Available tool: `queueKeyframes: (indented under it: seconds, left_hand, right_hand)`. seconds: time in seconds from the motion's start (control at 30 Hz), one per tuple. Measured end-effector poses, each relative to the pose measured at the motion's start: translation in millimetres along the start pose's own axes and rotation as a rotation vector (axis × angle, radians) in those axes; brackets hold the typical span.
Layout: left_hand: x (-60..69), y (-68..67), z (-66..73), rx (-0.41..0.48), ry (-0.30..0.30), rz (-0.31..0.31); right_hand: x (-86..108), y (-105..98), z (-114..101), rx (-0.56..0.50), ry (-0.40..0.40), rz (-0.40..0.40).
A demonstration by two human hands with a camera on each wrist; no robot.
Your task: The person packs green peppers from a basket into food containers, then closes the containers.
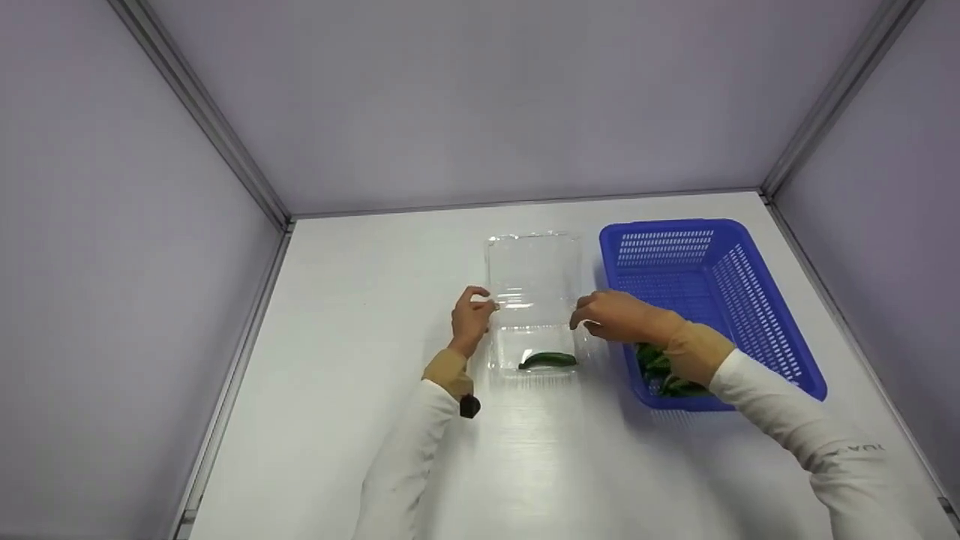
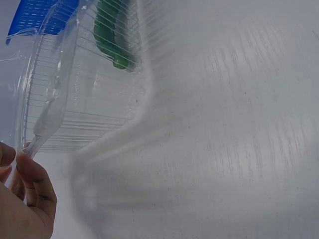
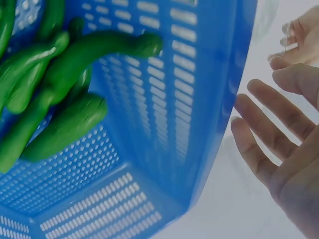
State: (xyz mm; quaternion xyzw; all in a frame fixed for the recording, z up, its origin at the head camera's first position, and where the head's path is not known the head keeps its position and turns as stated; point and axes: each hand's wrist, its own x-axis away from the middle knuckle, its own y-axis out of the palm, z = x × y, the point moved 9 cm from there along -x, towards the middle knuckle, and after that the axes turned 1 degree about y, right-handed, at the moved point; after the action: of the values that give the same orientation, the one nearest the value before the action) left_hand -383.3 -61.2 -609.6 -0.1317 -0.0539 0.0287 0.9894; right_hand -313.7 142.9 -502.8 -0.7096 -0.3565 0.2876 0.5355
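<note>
A clear plastic clamshell box [image 1: 534, 339] lies opened out, its lid [image 1: 534, 262] folded back toward the far wall. One long green pepper [image 1: 549, 361] rests crosswise in the near half. My left hand [image 1: 470, 324] pinches the box's left edge between thumb and finger near the fold; the left wrist view shows this pinch on the clear rim [image 2: 32, 144]. At the box's right edge is my right hand [image 1: 619, 315], its fingers spread and relaxed in the right wrist view. Whether its fingertips touch the plastic I cannot tell.
A blue perforated basket [image 1: 784, 307] stands on the right, under my right forearm. Several green peppers [image 3: 70, 64] lie in its near end, partly hidden by the arm in the head view. Pale walls [image 1: 480, 105] enclose the white table [image 1: 360, 300] at the back and sides.
</note>
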Motion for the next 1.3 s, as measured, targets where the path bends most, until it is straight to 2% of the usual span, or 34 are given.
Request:
queueKeyframes:
  seconds: [0.23, 0.4, 0.57, 0.7, 0.9, 1.3]
  left_hand:
    - [-0.4, -0.1, -2.2, -0.006, -0.011, -0.005]
    - [-2.4, 0.5, 0.7, -0.006, -0.003, 0.003]
    - [-3.1, 0.4, 2.3, 0.001, 0.004, 0.003]
    - [-3.0, 1.2, 1.4, 0.004, 0.013, -0.003]
    - [-3.4, 1.1, 3.5, 0.006, 0.039, 0.009]
    - [-2.6, 2.5, 2.9, 0.006, 0.014, 0.008]
  right_hand:
    - [16.8, -22, 15, 0.019, 0.04, 0.125]
    - [32.0, -36, 28, 0.026, 0.098, 0.219]
    - [48.6, -39, 39, -0.013, 0.144, 0.227]
    - [63.3, -34, 46, -0.053, 0.172, 0.184]
    - [87.9, -17, 60, -0.1, 0.27, 0.02]
    - [121.7, 11, 78, -0.149, 0.333, -0.181]
